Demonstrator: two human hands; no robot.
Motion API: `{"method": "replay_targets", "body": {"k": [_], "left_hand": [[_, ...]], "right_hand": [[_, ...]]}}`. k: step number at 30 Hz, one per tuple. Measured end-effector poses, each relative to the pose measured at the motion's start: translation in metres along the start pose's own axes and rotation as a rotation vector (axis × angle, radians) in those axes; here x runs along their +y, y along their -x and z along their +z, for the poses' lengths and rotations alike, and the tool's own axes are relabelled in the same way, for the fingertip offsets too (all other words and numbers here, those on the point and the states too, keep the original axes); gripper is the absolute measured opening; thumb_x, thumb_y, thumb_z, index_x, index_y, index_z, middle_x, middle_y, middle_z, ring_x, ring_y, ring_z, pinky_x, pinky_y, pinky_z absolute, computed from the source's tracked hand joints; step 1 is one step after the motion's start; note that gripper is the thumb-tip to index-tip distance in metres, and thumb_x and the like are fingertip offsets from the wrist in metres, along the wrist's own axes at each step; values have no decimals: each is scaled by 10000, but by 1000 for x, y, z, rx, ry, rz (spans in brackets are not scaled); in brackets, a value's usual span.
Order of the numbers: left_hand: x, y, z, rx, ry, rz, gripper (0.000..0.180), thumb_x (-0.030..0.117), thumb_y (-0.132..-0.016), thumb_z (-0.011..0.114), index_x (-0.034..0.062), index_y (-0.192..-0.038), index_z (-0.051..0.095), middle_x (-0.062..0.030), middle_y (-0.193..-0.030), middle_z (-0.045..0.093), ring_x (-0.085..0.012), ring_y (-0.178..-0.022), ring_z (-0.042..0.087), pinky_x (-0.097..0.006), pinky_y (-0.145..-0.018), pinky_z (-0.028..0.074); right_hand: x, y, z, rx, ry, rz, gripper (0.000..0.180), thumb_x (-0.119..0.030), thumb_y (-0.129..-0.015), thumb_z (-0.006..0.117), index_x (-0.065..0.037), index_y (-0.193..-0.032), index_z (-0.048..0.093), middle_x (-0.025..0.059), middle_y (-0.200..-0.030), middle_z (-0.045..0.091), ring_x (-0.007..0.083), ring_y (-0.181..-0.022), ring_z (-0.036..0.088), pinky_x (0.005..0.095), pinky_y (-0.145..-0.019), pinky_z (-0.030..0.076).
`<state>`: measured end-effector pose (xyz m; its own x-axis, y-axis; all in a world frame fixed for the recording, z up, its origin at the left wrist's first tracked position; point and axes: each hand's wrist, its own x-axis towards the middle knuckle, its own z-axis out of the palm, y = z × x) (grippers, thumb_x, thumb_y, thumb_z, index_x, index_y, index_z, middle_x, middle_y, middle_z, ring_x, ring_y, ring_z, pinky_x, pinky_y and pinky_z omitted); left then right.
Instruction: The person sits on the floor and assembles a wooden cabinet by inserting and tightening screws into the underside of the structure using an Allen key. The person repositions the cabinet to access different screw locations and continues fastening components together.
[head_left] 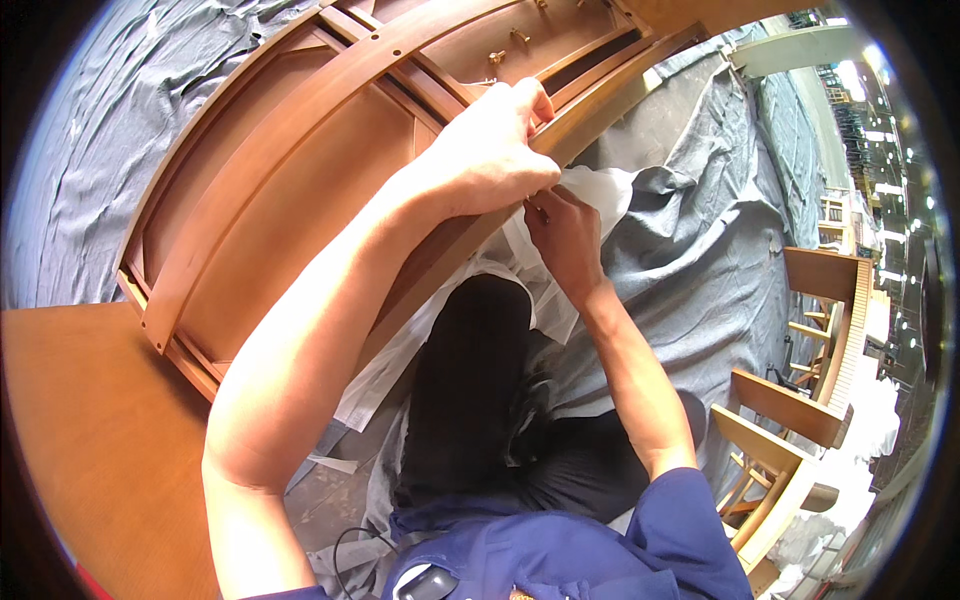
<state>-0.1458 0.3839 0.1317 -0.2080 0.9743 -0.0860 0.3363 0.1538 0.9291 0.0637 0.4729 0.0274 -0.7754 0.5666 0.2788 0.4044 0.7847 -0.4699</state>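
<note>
A brown wooden furniture frame (300,180) with inset panels and curved rails lies tilted before me, filling the upper left. My left hand (490,145) reaches over its near edge, the fingers curled round the edge rail. Just below it, on the outer side of that rail, my right hand (568,235) is closed in a pinch against the wood. Whatever its fingertips hold is too small and hidden to make out. Beyond my left hand, several small brass-coloured fittings (496,57) stick up from a panel.
A flat wooden board (95,430) lies at the lower left. Grey-blue cloth (690,240) covers the floor to the right and the far left. White wrapping sheet (510,245) hangs under the frame's edge. Wooden furniture parts (790,405) stand at the right. My bent legs are beneath the frame's near edge.
</note>
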Motion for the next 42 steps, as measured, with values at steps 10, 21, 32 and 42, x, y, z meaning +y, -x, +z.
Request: {"method": "replay_targets", "body": {"k": [10, 21, 32, 42], "left_hand": [[-7, 0, 4, 53, 5, 33, 629, 284, -824, 777, 49, -1385, 617, -196, -1289, 624, -343, -1168, 647, -459, -1038, 565], [-4, -1, 5, 58, -47, 41, 610, 252, -830, 757, 26, -1379, 619, -199, -1216, 641, -342, -1138, 667, -468, -1033, 571], [-3, -1, 4, 72, -94, 30, 612, 251, -828, 766, 28, -1380, 619, -205, -1217, 647, -361, -1165, 674, -469, -1059, 570], [1, -1, 4, 40, -89, -8, 596, 265, -835, 773, 46, -1368, 619, -203, -1237, 650, -364, -1191, 673, -479, -1088, 564]], "right_hand": [[-5, -2, -2, -94, -15, 8, 101, -56, -961, 754, -54, -1059, 782, 187, -971, 761, 444, -859, 754, 537, -760, 605], [18, -31, -18, -372, -3, -169, 177, -60, -963, 773, -67, -1139, 791, 234, -1039, 789, 483, -967, 757, 570, -826, 603], [29, -58, -22, -576, -85, -272, 324, -6, -981, 711, -74, -1296, 745, 250, -1222, 757, 473, -1265, 679, 546, -1010, 570], [50, -75, -29, -451, 180, -374, 425, -39, -964, 687, -99, -1384, 713, 207, -1231, 772, 422, -1127, 763, 535, -911, 641]]}}
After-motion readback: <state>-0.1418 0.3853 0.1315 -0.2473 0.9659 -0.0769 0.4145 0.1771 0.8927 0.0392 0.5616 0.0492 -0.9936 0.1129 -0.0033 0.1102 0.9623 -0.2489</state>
